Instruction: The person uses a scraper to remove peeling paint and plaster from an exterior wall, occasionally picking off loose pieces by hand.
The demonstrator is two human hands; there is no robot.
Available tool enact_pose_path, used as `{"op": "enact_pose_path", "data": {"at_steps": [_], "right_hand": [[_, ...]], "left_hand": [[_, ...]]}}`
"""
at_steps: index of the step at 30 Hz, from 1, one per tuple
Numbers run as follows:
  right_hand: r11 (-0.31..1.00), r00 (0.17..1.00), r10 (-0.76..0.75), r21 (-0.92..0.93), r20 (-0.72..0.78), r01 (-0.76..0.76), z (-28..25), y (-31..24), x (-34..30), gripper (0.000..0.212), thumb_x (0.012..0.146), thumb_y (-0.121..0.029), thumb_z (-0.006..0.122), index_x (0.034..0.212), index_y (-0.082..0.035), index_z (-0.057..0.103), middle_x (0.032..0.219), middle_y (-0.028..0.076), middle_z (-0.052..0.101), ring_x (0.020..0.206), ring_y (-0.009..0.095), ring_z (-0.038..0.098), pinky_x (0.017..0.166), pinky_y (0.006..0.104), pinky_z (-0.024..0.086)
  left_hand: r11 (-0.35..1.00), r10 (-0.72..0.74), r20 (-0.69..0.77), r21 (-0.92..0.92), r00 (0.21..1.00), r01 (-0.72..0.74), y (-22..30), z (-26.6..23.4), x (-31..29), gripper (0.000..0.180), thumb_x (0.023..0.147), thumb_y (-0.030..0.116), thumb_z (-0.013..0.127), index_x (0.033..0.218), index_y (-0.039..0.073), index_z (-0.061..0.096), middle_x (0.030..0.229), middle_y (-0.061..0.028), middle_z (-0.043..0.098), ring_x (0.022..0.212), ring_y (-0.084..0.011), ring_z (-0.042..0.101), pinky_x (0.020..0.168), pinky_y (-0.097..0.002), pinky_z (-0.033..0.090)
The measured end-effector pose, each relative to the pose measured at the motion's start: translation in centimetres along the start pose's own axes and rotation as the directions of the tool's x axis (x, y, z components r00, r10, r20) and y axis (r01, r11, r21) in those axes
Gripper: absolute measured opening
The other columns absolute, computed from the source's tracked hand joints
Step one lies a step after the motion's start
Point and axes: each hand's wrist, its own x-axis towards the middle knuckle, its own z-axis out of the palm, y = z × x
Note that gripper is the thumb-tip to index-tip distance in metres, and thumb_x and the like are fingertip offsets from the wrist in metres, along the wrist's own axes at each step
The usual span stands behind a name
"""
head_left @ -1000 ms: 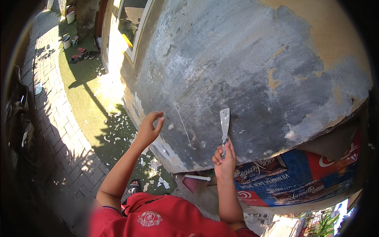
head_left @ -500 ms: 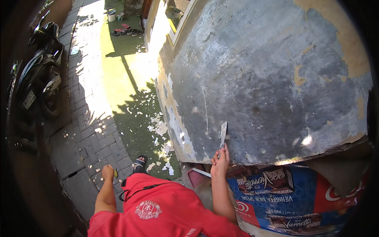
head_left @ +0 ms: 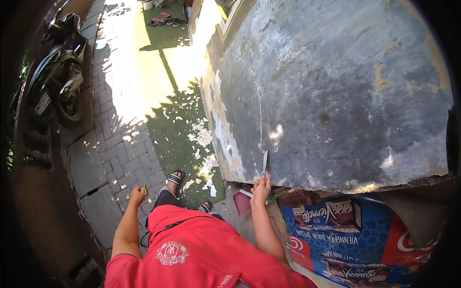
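Observation:
My right hand [head_left: 260,190] grips a putty knife [head_left: 265,161] with a narrow metal blade that points up along the wall. The blade lies over the lower left of a grey, patchy wall [head_left: 317,96]; whether its tip touches cannot be told. Pale beige paint [head_left: 382,79] clings to the wall in places, and a thin light scratch runs down above the blade. My left hand [head_left: 137,196] hangs away from the wall, closed round a small yellow-green thing [head_left: 145,190] whose kind I cannot make out.
Paint flakes [head_left: 201,134] litter the green ground strip beside the wall. A blue and red printed banner [head_left: 370,230] lies below the wall's lower edge, near a pink dustpan [head_left: 241,202]. Motorbike [head_left: 60,67] at left; shoes [head_left: 165,21] farther along the paving [head_left: 113,144].
The view has shifted, and the wall and ground appear farther right. My right hand and the putty knife have moved left along the wall. Both my sandalled feet now show.

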Motion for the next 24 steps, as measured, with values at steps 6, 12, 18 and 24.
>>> {"op": "enact_pose_path", "data": {"at_steps": [6, 12, 18, 24], "right_hand": [[1.0, 1.0, -0.014, 0.003, -0.028, 0.014, 6.5, -1.6, 4.4, 0.043, 0.102, -0.016, 0.049, 0.145, -0.016, 0.045, 0.075, -0.004, 0.047, 0.053, 0.005, 0.037, 0.044, 0.0231, 0.03], [0.999, 0.994, -0.025, -0.024, -0.102, 0.023, 7.9, -3.1, -0.4, 0.041, 0.102, -0.019, 0.051, 0.143, -0.016, 0.048, 0.075, -0.005, 0.048, 0.055, 0.004, 0.04, 0.046, 0.0233, 0.032], [0.994, 0.988, -0.09, -0.073, -0.126, 0.081, 8.8, -2.4, 2.3, 0.04, 0.102, -0.019, 0.051, 0.142, -0.013, 0.049, 0.074, -0.005, 0.048, 0.056, 0.004, 0.04, 0.048, 0.0229, 0.034], [0.991, 0.97, -0.112, -0.092, -0.215, 0.094, 11.7, -2.4, 0.6, 0.042, 0.102, -0.021, 0.051, 0.143, -0.013, 0.049, 0.077, -0.005, 0.048, 0.057, 0.004, 0.04, 0.045, 0.023, 0.035]], "left_hand": [[0.989, -0.147, 0.087, -0.011, 0.985, 0.149, -2.9, -0.1, -1.8, 0.033, 0.095, 0.029, 0.058, 0.092, -0.004, 0.062, 0.076, -0.019, 0.07, 0.061, -0.0278, 0.07, 0.056, -0.0401, 0.056], [0.982, -0.145, 0.097, -0.111, 0.985, 0.155, -1.0, -0.7, -2.2, 0.031, 0.097, 0.027, 0.055, 0.096, -0.003, 0.062, 0.073, -0.0146, 0.069, 0.058, -0.023, 0.069, 0.048, -0.0367, 0.054], [0.986, -0.164, 0.243, 0.006, 0.956, 0.167, 1.2, -1.6, 1.9, 0.032, 0.098, 0.027, 0.054, 0.098, -0.004, 0.062, 0.074, -0.0137, 0.069, 0.057, -0.0217, 0.069, 0.047, -0.0348, 0.053], [0.995, -0.069, 0.222, -0.049, 0.973, 0.082, 5.8, -4.1, 9.9, 0.033, 0.099, 0.028, 0.053, 0.098, -0.004, 0.061, 0.076, -0.0127, 0.069, 0.06, -0.0216, 0.069, 0.048, -0.0346, 0.053]]}}
